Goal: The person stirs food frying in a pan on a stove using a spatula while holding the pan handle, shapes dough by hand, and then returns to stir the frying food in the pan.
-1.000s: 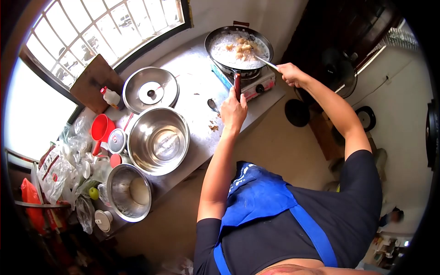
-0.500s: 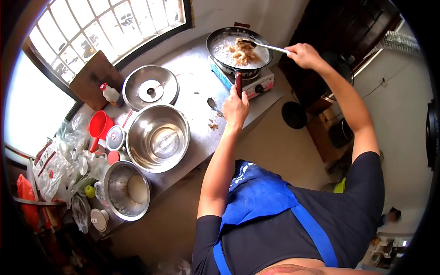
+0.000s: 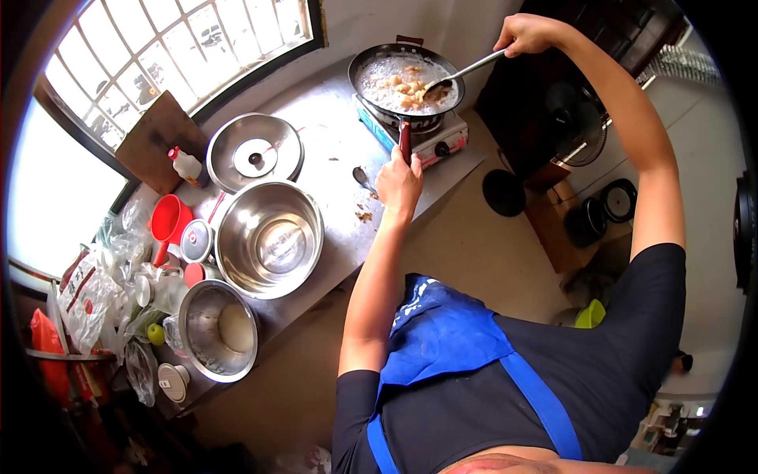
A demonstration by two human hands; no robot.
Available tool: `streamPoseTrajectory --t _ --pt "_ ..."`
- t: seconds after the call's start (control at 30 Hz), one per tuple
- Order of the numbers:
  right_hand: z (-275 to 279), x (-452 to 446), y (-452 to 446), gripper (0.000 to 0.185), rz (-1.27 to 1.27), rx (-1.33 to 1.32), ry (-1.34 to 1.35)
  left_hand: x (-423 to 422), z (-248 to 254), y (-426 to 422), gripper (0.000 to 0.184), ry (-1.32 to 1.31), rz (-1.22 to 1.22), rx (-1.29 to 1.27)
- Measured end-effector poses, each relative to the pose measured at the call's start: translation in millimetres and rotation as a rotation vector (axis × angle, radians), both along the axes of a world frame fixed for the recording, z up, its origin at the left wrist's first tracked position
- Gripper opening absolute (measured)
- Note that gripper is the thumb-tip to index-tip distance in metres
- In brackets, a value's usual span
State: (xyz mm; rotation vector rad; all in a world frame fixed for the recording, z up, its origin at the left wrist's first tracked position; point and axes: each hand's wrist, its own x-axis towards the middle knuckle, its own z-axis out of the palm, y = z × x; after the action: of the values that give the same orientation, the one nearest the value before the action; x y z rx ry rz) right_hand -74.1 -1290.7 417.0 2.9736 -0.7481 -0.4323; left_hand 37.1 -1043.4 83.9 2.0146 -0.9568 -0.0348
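Note:
A dark wok (image 3: 362, 79) with bubbling, foamy liquid sits on a portable gas stove (image 3: 430, 150). My left hand (image 3: 399, 186) is closed around the wok's reddish-brown handle (image 3: 405, 138). Raised to the right of the wok, my right hand (image 3: 530, 35) grips the end of a long metal spatula or ladle (image 3: 478, 65). Its dark head rests in the wok, touching pale golden fried pieces (image 3: 409, 93); the exact shape of the head is partly hidden by food and foam. A small dark spoon (image 3: 362, 177) lies on the counter beside my left hand.
On the metal counter (image 3: 339, 213) stand a large steel bowl (image 3: 268, 237), a smaller steel bowl (image 3: 217, 332), a steel lid (image 3: 225, 150), a red ladle-cup (image 3: 170, 217) and a white bottle (image 3: 188, 166). Plastic bags (image 3: 95, 300) crowd the left end. A cutting board (image 3: 154, 142) leans by the window.
My right hand has risen, tilting the utensil more steeply. Its head moved lower right in the wok, and the heaped pieces now lie spread in the liquid. My left hand keeps the handle.

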Motion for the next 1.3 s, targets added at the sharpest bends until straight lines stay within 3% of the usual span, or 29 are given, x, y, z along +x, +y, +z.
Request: streamPoseTrajectory --t 0.17,0.2,0.37,0.5,0.8,1.0,1.13,1.3 --pt "-30 19 -24 0.031 -0.041 -0.015 0.139 -4 14 4 0.037 0.045 0.039 0.025" --pt "-43 20 -37 0.028 0.096 -0.021 0.143 -4 15 5 0.037 0.057 0.042 0.04" --pt "-89 11 -5 0.02 0.16 -0.053 0.079 -3 8 3 0.037 0.07 0.025 -0.009" --pt "-130 -3 27 0.012 -0.018 -0.117 -0.009 0 7 2 0.036 0.047 0.002 -0.085" --pt "-217 -31 37 0.023 -0.107 -0.22 -0.122 -4 -6 0 0.036 0.053 0.001 -0.146" --pt "-274 0 13 0.03 -0.074 -0.366 -0.181 2 -3 -2 0.04 0.1 -0.009 -0.132" --pt "-286 -5 25 0.029 -0.207 -0.267 -0.247 -1 -3 1 0.04 0.07 0.003 -0.099" --pt "-295 -36 -7 0.041 -0.349 0.02 -0.546 -2 0 -1 0.042 0.067 0.015 -0.118"
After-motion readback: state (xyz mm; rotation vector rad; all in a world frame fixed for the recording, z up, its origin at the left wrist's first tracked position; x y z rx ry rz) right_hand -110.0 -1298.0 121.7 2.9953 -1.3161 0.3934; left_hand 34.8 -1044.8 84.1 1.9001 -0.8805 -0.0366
